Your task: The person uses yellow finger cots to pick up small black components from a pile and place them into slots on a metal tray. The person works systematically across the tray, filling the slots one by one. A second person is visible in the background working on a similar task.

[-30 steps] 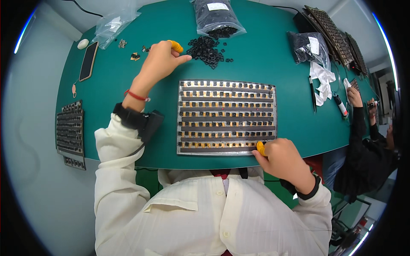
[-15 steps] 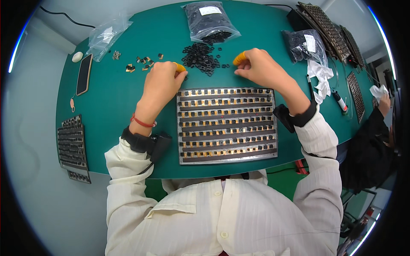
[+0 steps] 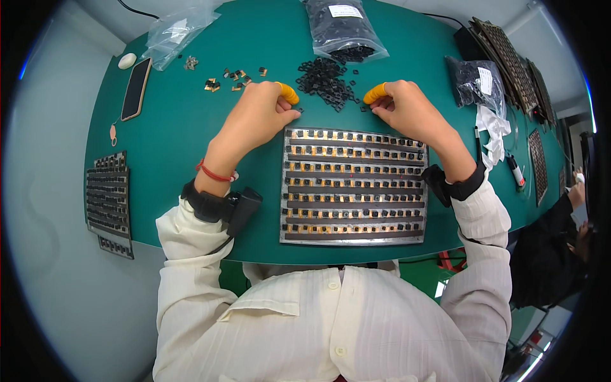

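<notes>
Moved: since half a second ago both my hands have stayed at the far edge of the tray, the right one having crossed there from the near right corner a second ago.
Left hand: my left hand (image 3: 258,118) rests on the table at the tray's far left corner, its grip curled loosely; whether it pinches a part I cannot tell. An orange finger cot (image 3: 287,93) covers one fingertip.
Right hand: my right hand (image 3: 407,108) sits at the tray's far right edge, grip curled, a second orange cot (image 3: 374,93) pointing at the pile; contents hidden.
Pile: loose small black parts (image 3: 326,81) lie between my hands, just beyond the tray.
Tray: the metal tray (image 3: 354,186) holds rows of black parts, near me at centre.
Table: green table (image 3: 172,127).
Far: a clear bag of black parts (image 3: 342,27) behind the pile.
Left: a phone (image 3: 135,89) and a dark slotted tray (image 3: 109,202).
</notes>
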The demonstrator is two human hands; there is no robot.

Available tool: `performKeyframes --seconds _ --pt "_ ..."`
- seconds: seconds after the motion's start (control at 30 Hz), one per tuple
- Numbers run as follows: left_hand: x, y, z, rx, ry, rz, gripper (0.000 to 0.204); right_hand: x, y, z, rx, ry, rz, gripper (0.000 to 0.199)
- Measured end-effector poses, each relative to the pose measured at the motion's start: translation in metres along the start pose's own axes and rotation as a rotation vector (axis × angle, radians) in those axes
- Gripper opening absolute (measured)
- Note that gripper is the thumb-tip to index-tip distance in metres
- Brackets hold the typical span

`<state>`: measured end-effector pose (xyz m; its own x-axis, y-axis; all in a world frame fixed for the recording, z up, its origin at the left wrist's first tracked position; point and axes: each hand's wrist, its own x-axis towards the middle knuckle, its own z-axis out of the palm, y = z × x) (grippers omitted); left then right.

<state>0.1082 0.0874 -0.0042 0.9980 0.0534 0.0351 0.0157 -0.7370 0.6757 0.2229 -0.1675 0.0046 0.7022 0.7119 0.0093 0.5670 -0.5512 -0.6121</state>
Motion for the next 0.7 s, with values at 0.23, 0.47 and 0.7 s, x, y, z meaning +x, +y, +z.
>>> performKeyframes --seconds 0.23,0.47,0.7 --pt "0.005 0.004 0.017 0.191 0.067 0.01 0.018 0.001 -0.007 0.0 -0.112 0.003 0.058 0.023" --pt "0.001 0.011 0.013 0.221 0.042 0.014 0.017 0.007 -0.005 0.014 -0.127 0.028 0.033 0.021" --pt "-0.067 0.042 -0.003 0.148 -0.128 0.209 0.014 0.007 -0.007 0.011 -0.128 0.052 0.046 0.021"
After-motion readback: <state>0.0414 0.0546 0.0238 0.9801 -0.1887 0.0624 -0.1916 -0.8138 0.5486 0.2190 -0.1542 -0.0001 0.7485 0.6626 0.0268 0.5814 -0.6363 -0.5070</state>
